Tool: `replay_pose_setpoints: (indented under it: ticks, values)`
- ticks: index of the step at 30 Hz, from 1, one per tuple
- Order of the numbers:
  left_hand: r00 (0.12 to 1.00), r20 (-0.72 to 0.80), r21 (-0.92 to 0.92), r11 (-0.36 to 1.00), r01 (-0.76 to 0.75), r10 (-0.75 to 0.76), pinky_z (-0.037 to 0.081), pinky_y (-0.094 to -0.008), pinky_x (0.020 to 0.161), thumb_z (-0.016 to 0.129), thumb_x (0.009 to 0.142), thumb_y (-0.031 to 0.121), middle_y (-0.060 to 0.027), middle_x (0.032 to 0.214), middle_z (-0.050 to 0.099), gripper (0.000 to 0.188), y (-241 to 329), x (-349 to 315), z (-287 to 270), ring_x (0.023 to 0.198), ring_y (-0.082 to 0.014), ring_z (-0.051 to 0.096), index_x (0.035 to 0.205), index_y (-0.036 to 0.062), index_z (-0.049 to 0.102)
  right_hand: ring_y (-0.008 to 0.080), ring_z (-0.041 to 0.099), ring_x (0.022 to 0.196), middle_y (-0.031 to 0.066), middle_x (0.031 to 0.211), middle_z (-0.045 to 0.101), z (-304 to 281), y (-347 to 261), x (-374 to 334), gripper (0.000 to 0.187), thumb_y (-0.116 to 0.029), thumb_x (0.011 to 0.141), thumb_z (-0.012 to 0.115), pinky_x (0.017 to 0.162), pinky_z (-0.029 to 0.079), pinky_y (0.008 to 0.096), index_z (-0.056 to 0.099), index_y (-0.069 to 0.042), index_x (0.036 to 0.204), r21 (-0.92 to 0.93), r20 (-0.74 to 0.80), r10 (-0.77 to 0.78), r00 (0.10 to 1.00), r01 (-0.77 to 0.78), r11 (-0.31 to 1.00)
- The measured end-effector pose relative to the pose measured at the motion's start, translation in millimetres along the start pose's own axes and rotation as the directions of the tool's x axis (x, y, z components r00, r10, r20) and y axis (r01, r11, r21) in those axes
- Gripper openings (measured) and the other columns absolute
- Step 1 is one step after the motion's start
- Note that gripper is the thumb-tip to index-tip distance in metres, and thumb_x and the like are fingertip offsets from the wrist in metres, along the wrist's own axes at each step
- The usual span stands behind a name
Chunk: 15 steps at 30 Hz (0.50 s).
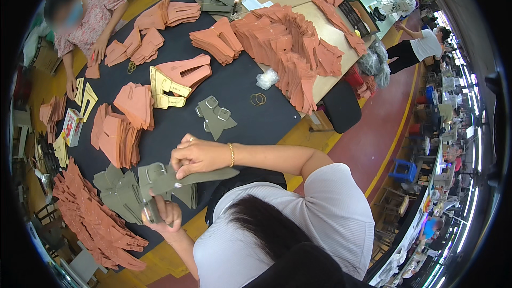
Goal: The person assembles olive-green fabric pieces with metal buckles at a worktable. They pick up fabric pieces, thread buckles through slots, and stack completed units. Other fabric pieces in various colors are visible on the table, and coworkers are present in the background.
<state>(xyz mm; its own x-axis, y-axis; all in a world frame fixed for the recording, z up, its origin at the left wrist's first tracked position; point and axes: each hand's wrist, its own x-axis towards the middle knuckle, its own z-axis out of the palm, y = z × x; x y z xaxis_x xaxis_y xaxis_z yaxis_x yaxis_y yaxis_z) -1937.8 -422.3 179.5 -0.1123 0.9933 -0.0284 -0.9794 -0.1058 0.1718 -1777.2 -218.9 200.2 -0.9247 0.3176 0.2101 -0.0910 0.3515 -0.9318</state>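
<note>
A flat olive-green cut piece (pixel 210 176), probably leather, with strap ends and metal buckles, is held between my two hands over the near edge of the table. My right hand (pixel 194 156), a gold bracelet at its wrist, pinches the piece from above near its middle. Lower left, my left hand (pixel 166 214) is closed around a buckled strap end of the same piece. More olive-green pieces (pixel 118 192) are heaped just beyond the left hand. Farther off lies another olive-green piece (pixel 217 119) with several metal buckles, out of reach of either hand.
Salmon-coloured cut pieces lie stacked (pixel 122 137) at left and piled (pixel 288 48) at far right on the dark table (pixel 256 141). Pale templates (pixel 166 89), a small box (pixel 72 127) and yellow rubber bands (pixel 258 99) lie around. A person (pixel 90 18) works across the table; a dark stool (pixel 341 108) stands right.
</note>
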Motion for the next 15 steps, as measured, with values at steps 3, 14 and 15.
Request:
replay_pose_setpoints:
  ticks: [3,14,15]
  values:
    - [0.996,-0.001,0.163,0.983,0.084,-0.085,0.028,-0.0281,0.032,0.048,0.098,0.039,-0.0059,0.064,0.055,0.045,-8.1,-3.1,10.5,0.034,-0.0119,0.036,0.111,-0.0026,0.054,0.0172,0.049,0.077,-0.0022,0.067,0.053,-24.0,3.4,0.2,0.040,-0.047,0.089,0.062,0.085,0.031,0.0339,0.064,-0.012,0.069,-0.090,0.048,-0.125,0.991,0.129,0.988]
    - [0.931,-0.362,0.909,0.243,0.339,0.055,0.048,-0.0309,0.080,0.054,0.096,0.044,-0.0140,0.102,0.064,0.053,-16.8,15.4,69.8,0.090,-0.0200,0.062,0.115,-0.0058,0.057,0.0323,0.065,0.098,0.0185,0.107,0.065,-10.8,-7.8,10.5,0.068,-0.044,0.074,0.077,0.085,0.050,0.0376,0.053,-0.005,0.124,0.166,0.235,0.048,0.971,-0.088,0.982]
    - [0.949,-0.314,0.948,0.059,0.312,0.028,0.044,-0.0301,0.088,0.058,0.094,0.045,-0.0123,0.107,0.063,0.059,-10.1,14.8,68.6,0.100,-0.0184,0.057,0.124,-0.0056,0.053,0.0330,0.066,0.092,0.0187,0.102,0.067,-10.0,-10.3,10.3,0.066,-0.043,0.075,0.077,0.081,0.051,0.0366,0.053,-0.005,0.124,0.165,0.233,0.062,0.970,-0.103,0.981]
